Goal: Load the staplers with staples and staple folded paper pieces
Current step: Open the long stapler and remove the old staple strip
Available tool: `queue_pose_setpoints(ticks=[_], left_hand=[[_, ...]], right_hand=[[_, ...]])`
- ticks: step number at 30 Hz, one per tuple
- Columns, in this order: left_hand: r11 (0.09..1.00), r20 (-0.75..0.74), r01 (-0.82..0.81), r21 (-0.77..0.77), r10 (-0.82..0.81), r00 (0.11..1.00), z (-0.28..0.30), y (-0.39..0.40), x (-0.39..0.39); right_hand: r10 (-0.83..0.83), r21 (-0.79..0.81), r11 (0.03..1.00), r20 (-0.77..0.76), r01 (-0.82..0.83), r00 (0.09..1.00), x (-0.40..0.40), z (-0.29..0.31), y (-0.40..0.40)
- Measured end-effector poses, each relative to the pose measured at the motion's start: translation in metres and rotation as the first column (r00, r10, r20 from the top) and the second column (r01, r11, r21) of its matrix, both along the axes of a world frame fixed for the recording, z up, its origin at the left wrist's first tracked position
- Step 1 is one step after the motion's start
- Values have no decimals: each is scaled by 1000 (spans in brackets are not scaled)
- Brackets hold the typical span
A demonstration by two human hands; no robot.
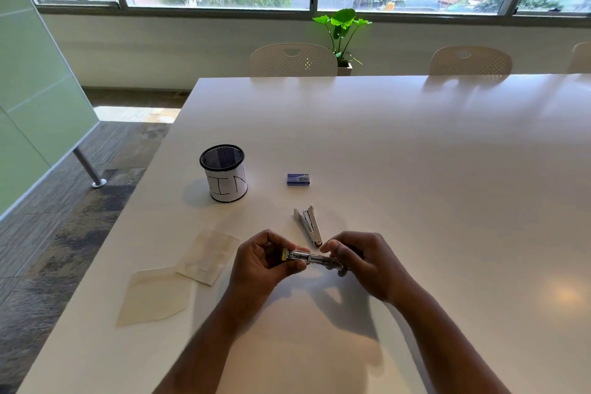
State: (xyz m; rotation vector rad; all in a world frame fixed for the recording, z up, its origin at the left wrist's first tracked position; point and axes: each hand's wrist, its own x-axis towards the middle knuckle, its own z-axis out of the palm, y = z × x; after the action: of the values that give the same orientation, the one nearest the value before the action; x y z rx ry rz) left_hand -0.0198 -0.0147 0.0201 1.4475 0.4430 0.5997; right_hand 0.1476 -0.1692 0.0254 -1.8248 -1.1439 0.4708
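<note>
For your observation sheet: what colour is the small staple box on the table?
Blue, in the head view: staple box.

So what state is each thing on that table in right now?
Held stapler: gripped by both hands, left hand and right hand.
Second stapler: lying on the table, hinged open.
Staple box: lying flat, apparently closed.
Mesh cup: upright; contents cannot be told.
Paper pieces: lying flat, overlapping at a corner.

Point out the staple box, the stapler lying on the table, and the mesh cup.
staple box [298, 179]: head view, on its blue top face.
stapler lying on the table [309, 225]: head view, on its opened metal body.
mesh cup [225, 184]: head view, on the white label round its side.
</note>
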Motion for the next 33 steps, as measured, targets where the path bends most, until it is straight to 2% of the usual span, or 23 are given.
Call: queue_pose_setpoints(ticks=[4, 13, 17, 22, 28, 33], left_hand=[[1000, 3, 18, 18, -18, 1000, -1, -1, 0], [996, 12, 22, 90, -23, 1000, -2, 0, 1], [997, 21, 28, 76, -29, 999, -3, -1, 2], [978, -45, 87, 189, -80, 996, -3, -3, 3], [959, -75, 148, 240, -134, 988, -3, -2, 2], [955, -84, 168, 246, -151, 985, -2, -4, 2]], right_hand=[[38, -106, 993, -62, -44, 997, 1, 5, -3], [15, -196, 981, 43, -6, 999, 0, 2, -5], [3, -134, 991, 92, 10, 996, -1, -5, -12], [-14, -79, 996, 236, 33, 972, -6, -6, -23], [-82, 3, 996, 395, 88, 915, -7, -8, -29], [-94, 33, 996, 368, 88, 925, -9, -9, -28]])
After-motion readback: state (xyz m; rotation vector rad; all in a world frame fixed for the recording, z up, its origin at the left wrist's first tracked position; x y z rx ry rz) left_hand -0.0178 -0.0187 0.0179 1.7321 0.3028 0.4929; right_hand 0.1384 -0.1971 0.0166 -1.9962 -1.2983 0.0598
